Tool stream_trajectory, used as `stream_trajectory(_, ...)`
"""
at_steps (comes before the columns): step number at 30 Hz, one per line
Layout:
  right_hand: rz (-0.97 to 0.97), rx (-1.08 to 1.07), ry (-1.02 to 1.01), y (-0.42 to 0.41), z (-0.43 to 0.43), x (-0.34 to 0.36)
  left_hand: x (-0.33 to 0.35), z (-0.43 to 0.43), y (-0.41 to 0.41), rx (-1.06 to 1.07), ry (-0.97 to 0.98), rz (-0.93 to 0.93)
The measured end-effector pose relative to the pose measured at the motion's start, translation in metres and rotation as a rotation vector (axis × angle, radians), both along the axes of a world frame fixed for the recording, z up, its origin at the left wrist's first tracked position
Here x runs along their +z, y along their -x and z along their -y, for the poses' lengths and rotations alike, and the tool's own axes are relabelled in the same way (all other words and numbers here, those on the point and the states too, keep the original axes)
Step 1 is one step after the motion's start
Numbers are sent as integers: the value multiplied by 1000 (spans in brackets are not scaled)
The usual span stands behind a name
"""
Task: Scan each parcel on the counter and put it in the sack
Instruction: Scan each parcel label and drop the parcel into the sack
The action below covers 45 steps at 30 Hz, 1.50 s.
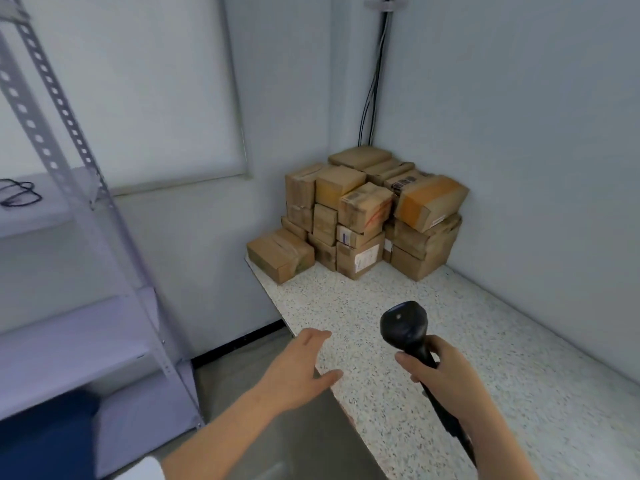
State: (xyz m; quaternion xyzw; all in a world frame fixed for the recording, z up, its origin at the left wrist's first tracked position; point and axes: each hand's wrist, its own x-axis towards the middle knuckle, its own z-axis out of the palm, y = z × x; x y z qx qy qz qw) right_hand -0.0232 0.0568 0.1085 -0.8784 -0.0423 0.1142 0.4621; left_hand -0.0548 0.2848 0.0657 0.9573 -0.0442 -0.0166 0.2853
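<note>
We're holding the scanner [403,327] in our right hand [440,372], fingers [412,365] wrapped round its handle, and its head is pointing away from us toward the far corner. Its cord [450,424] is running down along our right forearm. Our left hand [298,368] is hovering over the near left edge of the tabletop [485,341], fingers [315,336] straight and a bit spread, gripping nothing. Can't tell if it's actually touching the edge.

The parcels [360,213] are sitting stacked in the tabletop's far corner, right up against both walls and well apart from either hand. They're all brown cardboard, some with white labels, piled a few high. One low box [277,254] is sitting at the pile's left end by the tabletop's edge, and one with an orange side [426,202] is lying tilted on top at the right.

A grey metal rack [86,188] is standing to our left. Something dark blue [45,441] is showing bottom left, too blurry to tell what. Black cables [372,91] are running down the wall corner behind the pile.
</note>
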Motion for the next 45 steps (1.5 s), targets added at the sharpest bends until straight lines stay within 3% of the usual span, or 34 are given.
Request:
stream_trajectory(12,-97,38,91,-115,-73,-20,-36,-71,-155,117,-16,-32)
stream_trajectory(17,-137,-52,69,-151,-113,-27,-56,-127,-243,213,-20,-170)
stream_trajectory(25,-183,-189,75,-199,-174,-32,-96,-196,-347,183,-235,-262)
stream_trajectory(36,-186,-294,62,-225,-199,-31,-118,-227,-397,65,-335,-552)
stream_trajectory(41,-181,-295,56,-230,-198,-31,-112,-221,-386,-84,-537,-537)
stream_trajectory(45,-186,-309,44,-230,-192,-32,-133,-229,-382,-32,-485,-575)
